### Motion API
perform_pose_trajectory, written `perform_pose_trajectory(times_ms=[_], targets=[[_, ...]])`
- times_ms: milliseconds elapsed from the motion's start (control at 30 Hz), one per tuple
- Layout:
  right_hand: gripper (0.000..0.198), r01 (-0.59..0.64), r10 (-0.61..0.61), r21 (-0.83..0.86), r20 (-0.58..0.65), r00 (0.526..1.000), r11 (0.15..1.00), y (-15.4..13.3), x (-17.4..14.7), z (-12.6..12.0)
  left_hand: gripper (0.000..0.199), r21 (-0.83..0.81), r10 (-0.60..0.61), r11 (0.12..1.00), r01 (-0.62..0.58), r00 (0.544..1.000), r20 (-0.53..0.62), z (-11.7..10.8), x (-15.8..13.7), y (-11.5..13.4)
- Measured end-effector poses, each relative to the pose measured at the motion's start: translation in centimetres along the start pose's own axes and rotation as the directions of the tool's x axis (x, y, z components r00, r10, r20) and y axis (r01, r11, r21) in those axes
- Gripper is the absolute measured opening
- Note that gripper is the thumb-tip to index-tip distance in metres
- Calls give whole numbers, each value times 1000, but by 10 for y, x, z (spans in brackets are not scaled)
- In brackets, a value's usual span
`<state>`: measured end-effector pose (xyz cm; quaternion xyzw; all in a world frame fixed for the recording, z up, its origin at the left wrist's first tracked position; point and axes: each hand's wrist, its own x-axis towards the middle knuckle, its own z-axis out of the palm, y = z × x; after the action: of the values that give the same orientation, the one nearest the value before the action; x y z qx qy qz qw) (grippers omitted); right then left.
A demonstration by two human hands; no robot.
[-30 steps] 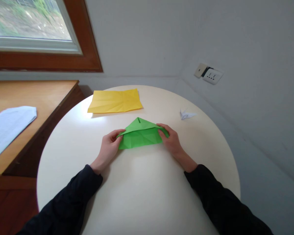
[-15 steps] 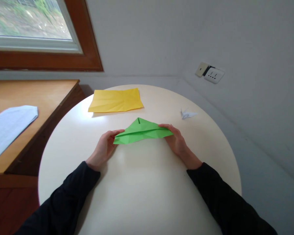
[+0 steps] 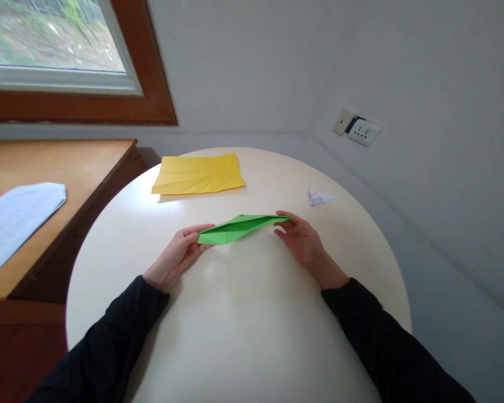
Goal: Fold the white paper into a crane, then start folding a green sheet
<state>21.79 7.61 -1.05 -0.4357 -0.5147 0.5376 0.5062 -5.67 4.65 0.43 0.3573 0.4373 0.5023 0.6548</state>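
Note:
A sheet of folded green paper point(image 3: 237, 227) stretches between my two hands, over the middle of the round table. It is long and narrow from this angle, with a crease or opening running along its length. My left hand point(image 3: 180, 249) pinches its left end, thumb on the near side. At the other end, my right hand point(image 3: 300, 238) has its fingers closed on the right tip, part of which they hide. The right end sits a little higher in view than the left.
Behind the green paper lies a creased yellow sheet point(image 3: 199, 174) on the white round table point(image 3: 243, 330). A small folded white paper piece point(image 3: 320, 198) rests at the back right. On the left, a wooden desk point(image 3: 67, 162) carries white papers point(image 3: 21, 221). A wall socket point(image 3: 364, 131) is at right.
The green paper has tilted, so its peaked upper part now looks much flatter and narrower. My right hand has turned slightly, with its fingers shifted on the right tip.

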Motion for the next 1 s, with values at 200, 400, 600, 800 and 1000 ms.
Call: perform_pose_trajectory(times_ms=[200,400,600,800,1000], targets=[[32,11,-10,33,-29,1000,999,7,3,1,24,-35,-12,999,12,1000,-1,2,-1,0],[28,-19,27,110,-65,998,994,4,2,7,24,51,69,996,-67,996,-48,3,0,1],[18,76,-74,16,-81,994,997,-2,-1,12,19,88,159,984,-153,985,-68,2,1,0],[17,155,-153,9,-129,980,988,-4,-4,15,19,77,223,973,-216,971,-84,5,1,3],[16,266,-259,48,-118,959,963,-8,-8,18,14,-16,303,952,-304,952,-43,6,-1,1]])
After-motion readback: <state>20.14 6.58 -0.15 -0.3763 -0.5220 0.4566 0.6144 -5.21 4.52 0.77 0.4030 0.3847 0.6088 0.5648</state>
